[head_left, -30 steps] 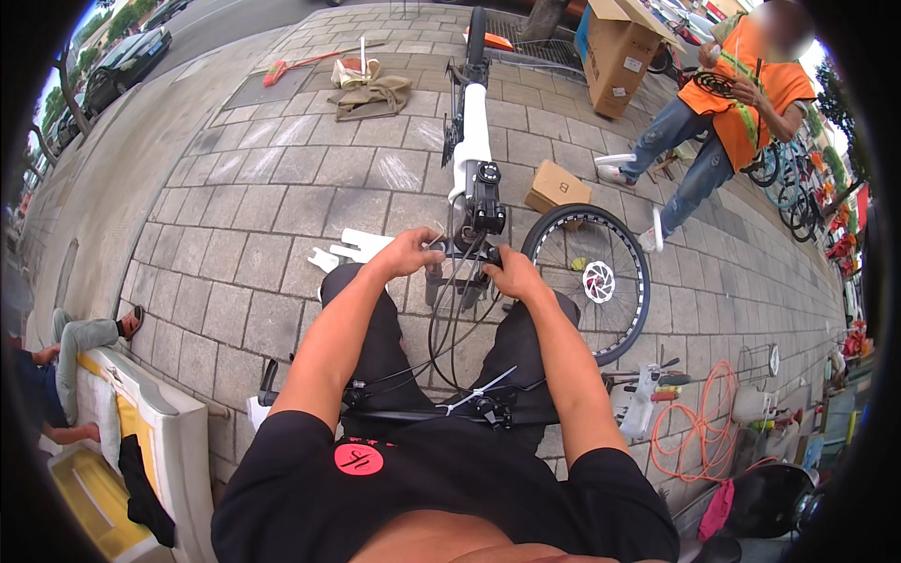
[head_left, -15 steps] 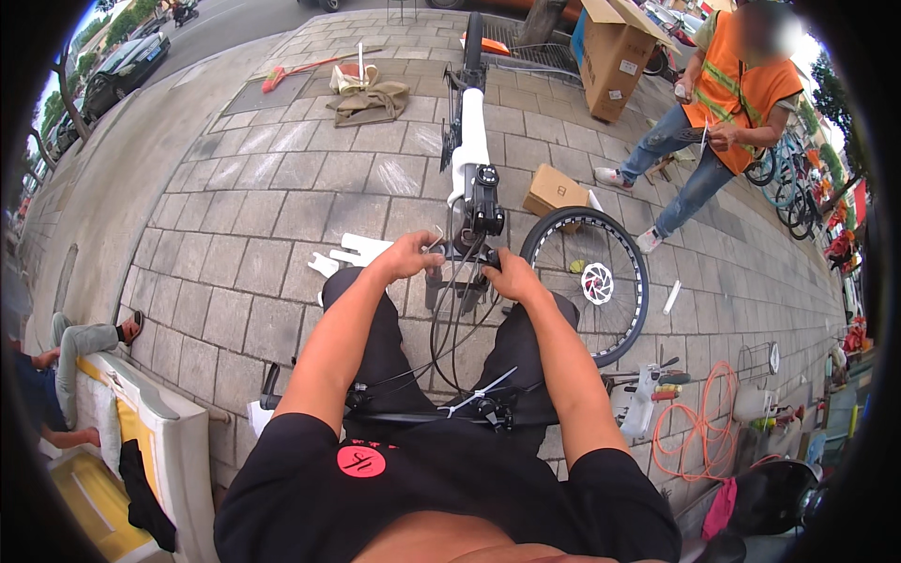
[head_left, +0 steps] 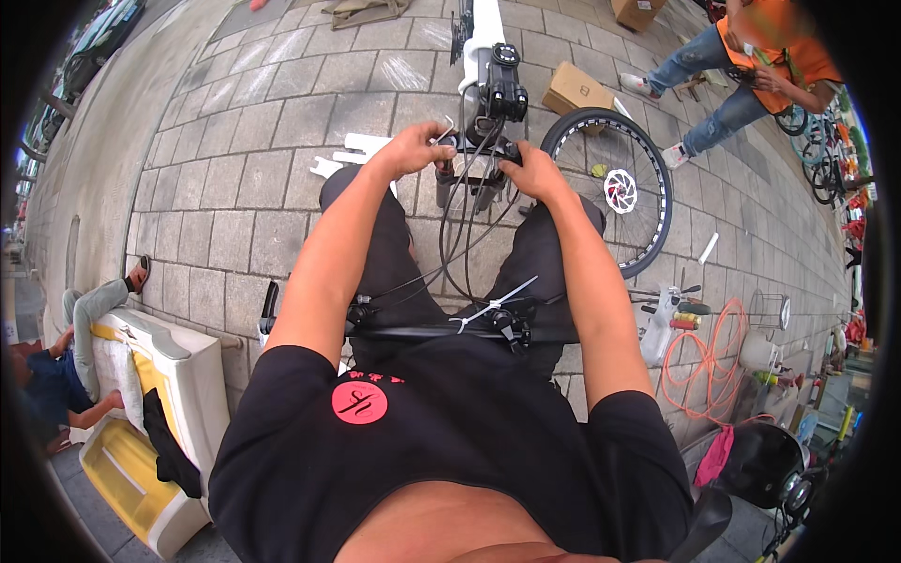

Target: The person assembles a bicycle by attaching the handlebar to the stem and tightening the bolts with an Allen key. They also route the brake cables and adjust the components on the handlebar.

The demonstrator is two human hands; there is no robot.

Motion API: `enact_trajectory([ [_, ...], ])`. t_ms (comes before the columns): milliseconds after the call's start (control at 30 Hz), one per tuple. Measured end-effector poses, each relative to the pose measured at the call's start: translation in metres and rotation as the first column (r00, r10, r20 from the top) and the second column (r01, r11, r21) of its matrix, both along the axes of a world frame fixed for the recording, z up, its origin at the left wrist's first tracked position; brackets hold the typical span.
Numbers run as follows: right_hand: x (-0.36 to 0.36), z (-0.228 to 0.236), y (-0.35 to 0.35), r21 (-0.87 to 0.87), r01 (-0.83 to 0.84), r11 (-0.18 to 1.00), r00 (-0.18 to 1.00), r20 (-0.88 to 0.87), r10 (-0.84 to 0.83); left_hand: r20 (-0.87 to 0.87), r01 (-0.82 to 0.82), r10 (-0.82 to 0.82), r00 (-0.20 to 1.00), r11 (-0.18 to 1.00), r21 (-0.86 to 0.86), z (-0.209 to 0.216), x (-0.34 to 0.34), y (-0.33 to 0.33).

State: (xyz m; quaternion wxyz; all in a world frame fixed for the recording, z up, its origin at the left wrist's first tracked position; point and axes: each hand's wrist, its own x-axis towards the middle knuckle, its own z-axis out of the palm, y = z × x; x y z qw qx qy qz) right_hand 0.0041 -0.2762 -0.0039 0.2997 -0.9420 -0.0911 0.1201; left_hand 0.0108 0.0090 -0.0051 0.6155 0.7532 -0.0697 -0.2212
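Observation:
A bicycle with a white frame (head_left: pixel 486 30) stands in front of me, its front fork (head_left: pixel 443 190) between my knees with no wheel in it. At the left of the fork crown, my left hand (head_left: pixel 411 153) is closed, pinching a small bent hex key (head_left: pixel 448 128). Opposite it, my right hand (head_left: pixel 535 175) is closed on the fork's right side, thumb and fingers around a black part there. Black cables (head_left: pixel 443 239) loop down from the frame to the handlebar (head_left: pixel 413 332), which lies across my lap. A white zip tie (head_left: pixel 507 296) sticks up from the bar.
A loose wheel (head_left: pixel 665 178) with a disc rotor lies to my right, by a cardboard box (head_left: pixel 579 89). Beyond stands a person in an orange vest (head_left: pixel 802 58). An orange hose (head_left: pixel 671 387) and tools lie lower right; a white-and-yellow seat (head_left: pixel 192 375) is at left.
My view has tilted down, so everything sits higher in the picture. Both hands stay at the fork crown, the hex key still in my left. The person in orange has lowered their head.

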Motion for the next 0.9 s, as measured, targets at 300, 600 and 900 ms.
enact_trajectory([
  [300,-0.001,0.003,0.003,0.041,-0.002,0.999,1.000,-0.018,0.003,0.028,0.003,-0.006,1.000,0.997,0.079,0.008,-0.005,0.002],
  [600,-0.004,0.007,0.002,-0.024,0.036,0.999,0.997,-0.071,-0.037,0.237,-0.041,-0.042,0.971,0.941,0.337,0.012,-0.005,-0.002],
  [900,-0.008,0.007,-0.004,0.073,-0.011,0.997,1.000,0.023,0.009,0.043,-0.046,0.039,0.998,0.984,0.175,-0.005,0.009,0.005],
])
